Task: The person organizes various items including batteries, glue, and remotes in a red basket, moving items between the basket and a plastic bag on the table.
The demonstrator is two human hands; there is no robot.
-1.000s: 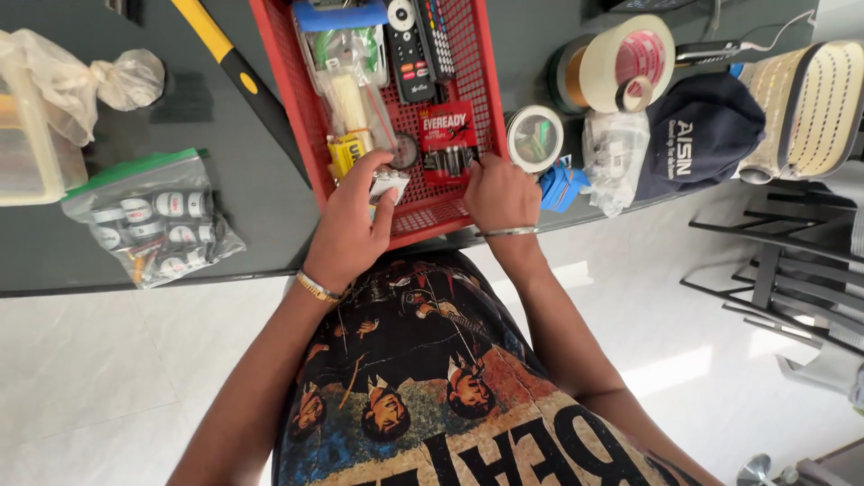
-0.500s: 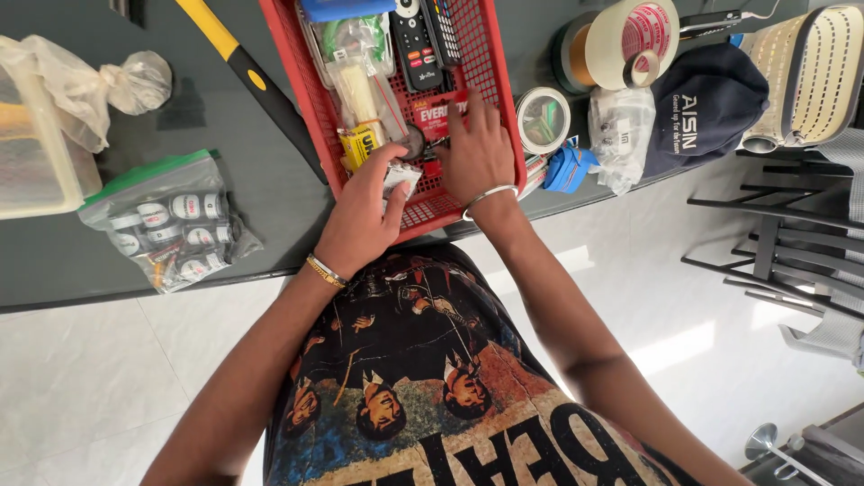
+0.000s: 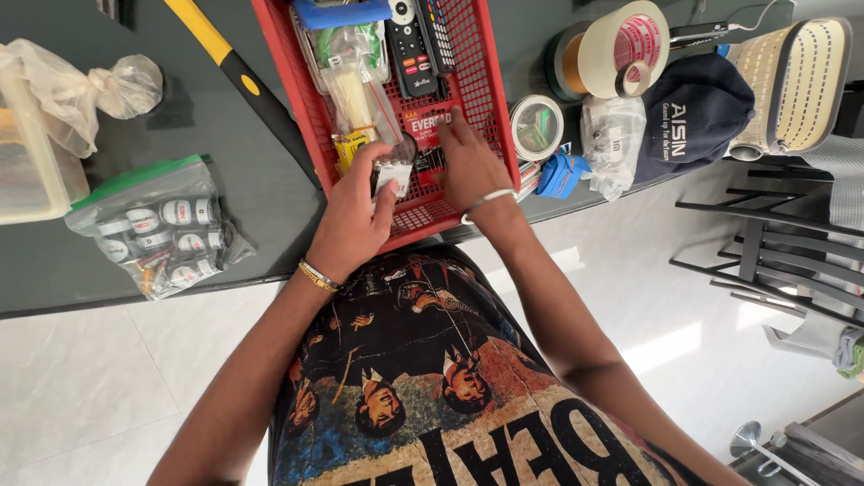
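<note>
The left hand point(image 3: 355, 216) is closed around a small flat white-and-black packet point(image 3: 390, 175), thumb and fingers pinching its lower end so that only its upper half shows. The right hand point(image 3: 470, 162) lies open and flat just to the right of that grip, fingers spread on a red-and-black card of batteries point(image 3: 427, 126); it holds nothing. Both hands are inside the near end of a red plastic mesh basket point(image 3: 490, 85), which sits on a dark glass tabletop point(image 3: 270, 171) and overhangs its front edge slightly.

What the packet is cannot be made out, since the fingers cover much of it. The battery card is partly under the right palm, so the cells on it cannot be counted. The far end of the basket is cut off by the picture's top edge.

Just beyond the grip lie a clear bag of pale sticks point(image 3: 353, 90) and a small yellow object point(image 3: 349, 146), too crowded to identify. Further beyond are two black remote controls point(image 3: 412, 45) side by side, and a blue flat item point(image 3: 342, 13) cut at the top.

Left of the grip, outside the basket wall, one yellow-and-black tool handle point(image 3: 243, 81) runs diagonally, close against the basket. Well to the left is one green-topped zip bag of small round tins point(image 3: 162, 234), with bare tabletop between it and the handle.

Right of the grip, past the basket wall, the room is tight: three tape rolls, one small clear one point(image 3: 536, 126) and two large ones stacked point(image 3: 612, 54), then a dark blue cap point(image 3: 697, 112).
</note>
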